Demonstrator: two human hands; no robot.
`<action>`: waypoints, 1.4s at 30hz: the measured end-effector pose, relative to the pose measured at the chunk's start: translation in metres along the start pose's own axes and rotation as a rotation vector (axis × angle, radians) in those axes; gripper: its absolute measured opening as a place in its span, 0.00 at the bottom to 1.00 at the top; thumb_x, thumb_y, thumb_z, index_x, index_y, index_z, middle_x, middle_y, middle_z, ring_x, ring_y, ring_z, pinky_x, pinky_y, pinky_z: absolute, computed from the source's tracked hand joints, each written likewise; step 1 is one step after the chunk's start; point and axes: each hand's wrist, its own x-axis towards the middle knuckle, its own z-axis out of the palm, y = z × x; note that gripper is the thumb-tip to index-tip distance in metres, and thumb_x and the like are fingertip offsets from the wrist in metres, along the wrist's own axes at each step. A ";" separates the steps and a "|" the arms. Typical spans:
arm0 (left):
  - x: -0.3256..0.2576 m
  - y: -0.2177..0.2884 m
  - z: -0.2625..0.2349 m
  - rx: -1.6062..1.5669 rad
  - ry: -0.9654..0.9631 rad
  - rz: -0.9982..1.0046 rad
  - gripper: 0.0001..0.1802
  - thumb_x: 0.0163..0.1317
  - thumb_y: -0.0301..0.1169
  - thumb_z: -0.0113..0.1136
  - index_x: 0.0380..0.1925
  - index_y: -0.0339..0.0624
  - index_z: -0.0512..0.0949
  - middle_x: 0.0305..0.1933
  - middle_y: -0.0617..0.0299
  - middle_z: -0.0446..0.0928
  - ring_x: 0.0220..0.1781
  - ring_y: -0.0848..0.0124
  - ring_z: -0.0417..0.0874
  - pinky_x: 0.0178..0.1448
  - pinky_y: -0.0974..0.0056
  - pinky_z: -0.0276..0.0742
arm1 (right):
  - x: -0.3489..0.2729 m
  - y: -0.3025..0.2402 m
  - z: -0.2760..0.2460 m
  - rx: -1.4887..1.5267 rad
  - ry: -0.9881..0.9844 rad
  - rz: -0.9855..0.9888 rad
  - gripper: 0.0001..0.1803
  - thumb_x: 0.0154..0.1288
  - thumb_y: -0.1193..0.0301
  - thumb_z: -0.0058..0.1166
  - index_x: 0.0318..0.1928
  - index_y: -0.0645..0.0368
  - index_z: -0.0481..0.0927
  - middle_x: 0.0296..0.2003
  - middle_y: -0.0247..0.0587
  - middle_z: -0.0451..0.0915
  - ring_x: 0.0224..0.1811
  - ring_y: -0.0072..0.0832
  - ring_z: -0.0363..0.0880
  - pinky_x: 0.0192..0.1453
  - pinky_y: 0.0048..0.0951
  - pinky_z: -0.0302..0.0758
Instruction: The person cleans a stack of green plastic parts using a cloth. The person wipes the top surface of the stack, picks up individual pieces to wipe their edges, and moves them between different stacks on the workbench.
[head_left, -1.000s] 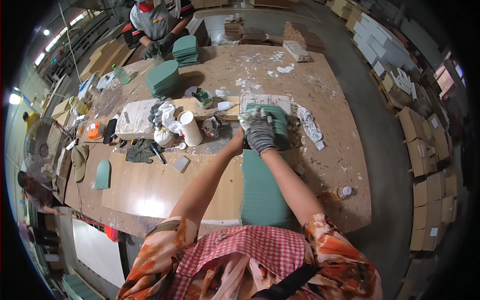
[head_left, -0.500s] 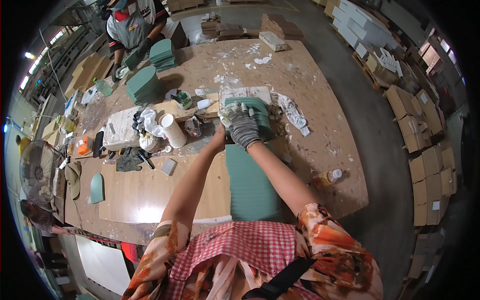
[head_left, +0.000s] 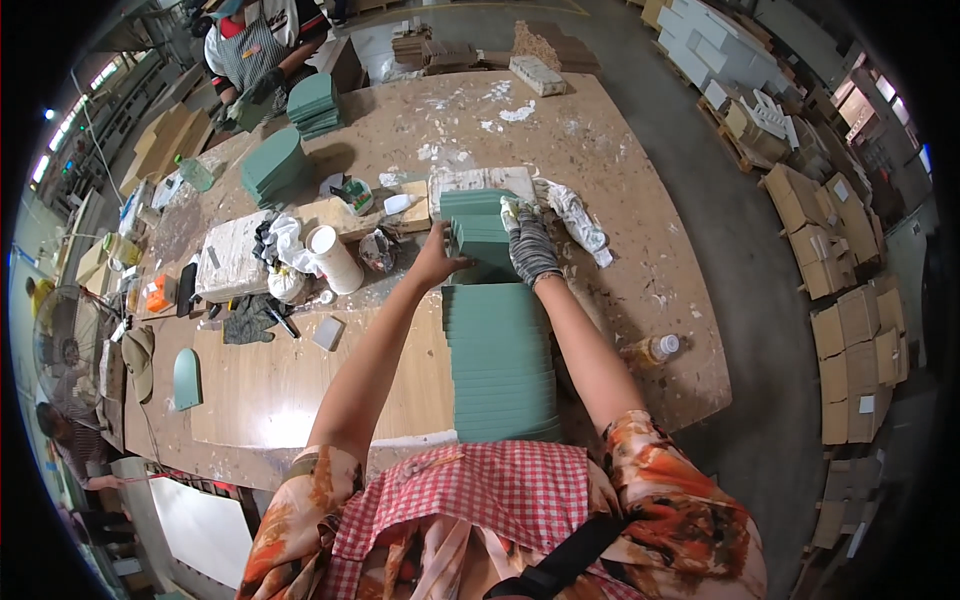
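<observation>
- Since half a second ago, your hands have settled on either side of the far stack of green tiles; the view has tipped down a little, so the bench sits lower in the picture.
- Your left hand, bare, presses flat against the stack's 9 o'clock side, fingers spread wide.
- Your right hand, in a grey knit glove, closes on the stack's 3 o'clock side; together the two hands clamp it.
- That stack sits at 12 o'clock from you on a pale board, just beyond the long row of green tiles that runs back toward your body.
- Judging by the look, these tiles are stiff, flat and fairly dense, with crisp edges that may chip; a stack likely shifts between layers, so squeeze from both sides and keep it level.
- Open bench lies at 1 to 2 o'clock, past the white rag; the plastic bottle stands at 3 o'clock near the table edge.
- At 10 o'clock it is crowded: a white cup, rags and small tools, so little room there.
- A co-worker works at 11 o'clock, well apart.
</observation>
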 end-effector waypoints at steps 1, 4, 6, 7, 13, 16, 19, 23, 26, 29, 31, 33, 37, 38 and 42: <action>-0.004 0.002 -0.001 0.001 0.005 -0.008 0.52 0.36 0.34 0.77 0.60 0.39 0.56 0.56 0.43 0.67 0.58 0.52 0.71 0.60 0.55 0.68 | -0.002 -0.004 -0.001 0.076 -0.022 0.018 0.31 0.70 0.51 0.32 0.63 0.60 0.63 0.62 0.58 0.63 0.66 0.49 0.59 0.69 0.41 0.55; -0.007 0.036 0.011 0.320 0.002 -0.109 0.57 0.32 0.36 0.78 0.63 0.52 0.52 0.57 0.40 0.64 0.58 0.43 0.69 0.58 0.50 0.70 | -0.002 0.008 -0.001 0.098 0.107 -0.128 0.27 0.70 0.55 0.35 0.60 0.61 0.67 0.58 0.58 0.68 0.61 0.50 0.65 0.66 0.40 0.61; -0.013 0.047 0.006 0.286 0.011 -0.103 0.56 0.33 0.37 0.77 0.63 0.52 0.52 0.57 0.39 0.64 0.57 0.43 0.69 0.59 0.50 0.70 | -0.008 -0.003 -0.011 0.183 0.013 -0.121 0.26 0.70 0.56 0.37 0.60 0.61 0.68 0.59 0.56 0.67 0.63 0.48 0.63 0.67 0.39 0.59; -0.016 0.049 0.004 0.256 0.028 -0.093 0.56 0.33 0.38 0.77 0.63 0.52 0.51 0.57 0.39 0.64 0.57 0.42 0.69 0.59 0.50 0.70 | -0.008 0.000 -0.002 0.185 0.093 -0.174 0.26 0.70 0.57 0.37 0.59 0.61 0.69 0.59 0.56 0.68 0.63 0.48 0.63 0.67 0.39 0.58; -0.013 0.034 0.005 0.254 0.068 -0.031 0.45 0.33 0.32 0.76 0.53 0.37 0.61 0.54 0.42 0.69 0.57 0.47 0.71 0.57 0.55 0.70 | -0.011 0.001 -0.004 0.211 0.046 -0.114 0.25 0.71 0.57 0.35 0.59 0.61 0.68 0.58 0.56 0.69 0.62 0.48 0.65 0.65 0.39 0.62; -0.014 0.029 0.002 0.239 0.031 -0.036 0.46 0.36 0.32 0.77 0.54 0.37 0.59 0.51 0.43 0.71 0.55 0.49 0.73 0.57 0.56 0.70 | -0.015 0.006 -0.008 0.375 -0.039 0.185 0.26 0.72 0.55 0.32 0.60 0.61 0.67 0.57 0.57 0.69 0.60 0.49 0.66 0.63 0.38 0.63; -0.014 0.039 0.004 0.178 0.025 -0.017 0.46 0.34 0.35 0.77 0.52 0.38 0.60 0.52 0.41 0.72 0.56 0.46 0.73 0.56 0.55 0.71 | -0.018 0.017 -0.004 0.185 0.075 0.128 0.28 0.71 0.54 0.30 0.59 0.62 0.67 0.56 0.59 0.69 0.59 0.51 0.67 0.62 0.41 0.65; -0.010 0.028 0.006 0.205 0.049 -0.098 0.49 0.34 0.35 0.77 0.54 0.37 0.56 0.52 0.39 0.72 0.56 0.48 0.73 0.56 0.55 0.71 | -0.009 0.000 0.008 0.000 0.033 -0.071 0.27 0.64 0.68 0.36 0.64 0.57 0.62 0.65 0.54 0.58 0.69 0.46 0.54 0.72 0.40 0.50; -0.014 0.012 -0.006 0.177 0.048 -0.098 0.49 0.33 0.34 0.78 0.54 0.37 0.55 0.52 0.40 0.72 0.56 0.51 0.74 0.57 0.56 0.71 | -0.026 -0.061 0.002 -0.405 -0.128 -0.237 0.27 0.65 0.67 0.34 0.66 0.44 0.62 0.69 0.47 0.51 0.72 0.43 0.46 0.72 0.48 0.45; -0.008 0.036 0.006 -0.051 -0.056 -0.135 0.47 0.36 0.31 0.76 0.58 0.36 0.61 0.56 0.47 0.72 0.58 0.54 0.73 0.58 0.60 0.70 | -0.018 -0.051 0.020 -0.480 -0.065 -0.319 0.26 0.66 0.61 0.34 0.65 0.49 0.63 0.69 0.47 0.53 0.72 0.43 0.48 0.72 0.45 0.44; -0.003 -0.018 -0.001 0.134 0.113 0.278 0.48 0.39 0.27 0.73 0.63 0.37 0.58 0.60 0.49 0.68 0.61 0.58 0.70 0.60 0.61 0.69 | -0.020 -0.083 0.027 -0.385 -0.159 -0.483 0.26 0.67 0.59 0.35 0.63 0.52 0.65 0.68 0.47 0.55 0.70 0.42 0.50 0.71 0.45 0.47; -0.005 -0.014 0.006 0.003 0.140 0.238 0.47 0.42 0.24 0.70 0.65 0.38 0.57 0.62 0.53 0.66 0.63 0.62 0.67 0.62 0.62 0.66 | -0.027 -0.077 0.028 -0.292 -0.074 -0.537 0.25 0.67 0.58 0.37 0.61 0.52 0.67 0.66 0.47 0.58 0.69 0.42 0.53 0.70 0.45 0.48; -0.007 -0.007 0.006 -0.163 -0.091 0.062 0.45 0.41 0.19 0.68 0.63 0.39 0.59 0.58 0.59 0.69 0.56 0.68 0.71 0.55 0.62 0.73 | -0.032 -0.067 0.013 -0.287 -0.184 -0.547 0.26 0.68 0.56 0.34 0.63 0.51 0.64 0.68 0.46 0.55 0.71 0.41 0.50 0.71 0.48 0.45; -0.009 -0.007 0.003 -0.153 -0.089 0.066 0.45 0.40 0.19 0.69 0.61 0.39 0.60 0.56 0.58 0.71 0.55 0.68 0.72 0.54 0.62 0.73 | -0.032 -0.064 0.012 -0.317 -0.163 -0.515 0.27 0.68 0.56 0.32 0.64 0.51 0.62 0.68 0.46 0.54 0.71 0.41 0.50 0.71 0.49 0.45; -0.013 -0.002 -0.002 -0.020 0.004 0.018 0.43 0.36 0.22 0.74 0.53 0.39 0.59 0.47 0.52 0.75 0.50 0.63 0.76 0.52 0.62 0.74 | -0.031 -0.034 -0.006 -0.476 -0.134 -0.437 0.30 0.70 0.55 0.26 0.68 0.53 0.56 0.69 0.48 0.52 0.71 0.44 0.48 0.71 0.51 0.42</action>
